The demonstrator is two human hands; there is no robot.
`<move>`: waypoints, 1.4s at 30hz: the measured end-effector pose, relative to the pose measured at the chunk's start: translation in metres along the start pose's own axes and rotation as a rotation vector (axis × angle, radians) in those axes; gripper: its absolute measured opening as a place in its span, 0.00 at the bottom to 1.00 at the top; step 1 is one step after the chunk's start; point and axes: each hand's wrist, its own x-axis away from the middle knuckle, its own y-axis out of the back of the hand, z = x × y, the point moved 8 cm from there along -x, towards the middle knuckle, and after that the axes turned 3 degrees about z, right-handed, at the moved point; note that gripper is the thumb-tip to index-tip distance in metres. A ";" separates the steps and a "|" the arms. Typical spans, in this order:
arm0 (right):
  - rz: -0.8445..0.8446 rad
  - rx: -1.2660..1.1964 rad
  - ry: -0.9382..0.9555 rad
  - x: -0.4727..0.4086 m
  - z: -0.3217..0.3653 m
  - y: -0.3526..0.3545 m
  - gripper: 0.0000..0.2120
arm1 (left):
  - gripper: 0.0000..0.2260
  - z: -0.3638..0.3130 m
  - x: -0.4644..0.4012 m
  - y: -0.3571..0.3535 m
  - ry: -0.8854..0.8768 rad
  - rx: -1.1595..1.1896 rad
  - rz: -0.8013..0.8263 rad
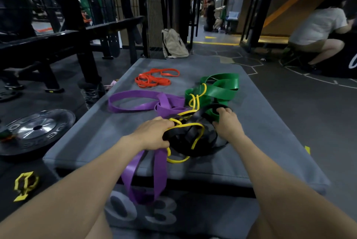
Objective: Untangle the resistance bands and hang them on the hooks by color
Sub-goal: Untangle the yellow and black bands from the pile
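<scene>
1. The left hand (154, 134) had its fingers (167, 123) curled into the knot, gripping a strand of the thin yellow band (195, 143) where it crossed the black band (190, 138); which other strands they caught could not be told.
2. The right hand (227, 123) had its fingertips hooked over the far edge of the black band, just where the green band (218, 88) met it, so both hands were clamped on the tangle, one at each side.
3. The black band was the hub. The yellow band threaded over and through it, ran on beyond it into the green loops, and trailed out on its near side. The purple band (139, 101) lay to its left, with one loop hanging over the near edge of the grey worktop (260, 142).
4. The step in hand looked like freeing the yellow band, the thinnest and the most woven. It would be best to hold the black band steady with the right hand and feed the yellow slack back through each crossing, not pull hard, since stretched rubber tightens a knot.
5. The orange bands (154, 79) lay well beyond the black band, apart from it, apparently sorted already.
6. No hooks showed anywhere in view, so hanging seemed a good way off.
</scene>
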 end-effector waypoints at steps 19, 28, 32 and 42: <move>-0.401 -0.457 -0.506 0.036 -0.079 0.061 0.12 | 0.44 0.009 -0.038 -0.014 0.062 0.236 -0.158; -0.058 0.033 0.015 0.020 -0.018 0.030 0.29 | 0.32 -0.003 -0.037 -0.017 0.095 0.062 -0.153; 0.115 0.147 0.119 0.012 -0.004 0.004 0.30 | 0.37 0.010 -0.043 -0.023 0.088 -0.008 -0.034; 0.165 0.408 0.149 -0.014 0.003 -0.003 0.11 | 0.17 0.071 -0.035 0.000 0.382 0.105 -0.283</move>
